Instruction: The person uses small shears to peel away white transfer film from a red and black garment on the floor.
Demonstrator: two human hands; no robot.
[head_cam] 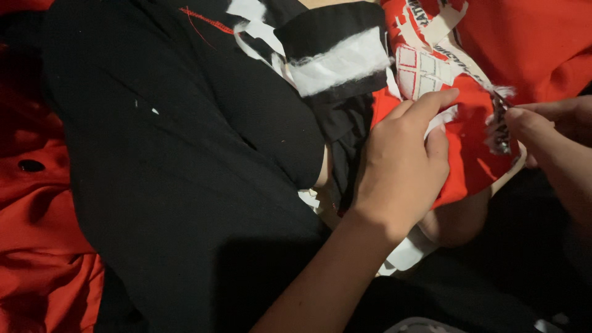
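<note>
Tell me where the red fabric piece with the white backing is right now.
In the head view, the red piece lies right of centre, pinned under the left hand, its frayed right edge pinched by the right hand, beside the black cloth.

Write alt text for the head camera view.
Two bare hands work on a red cloth piece with white printing: the left hand presses it flat while the right hand pinches its frayed edge. Black fabric fills the left, with more red cloth around it.
</note>
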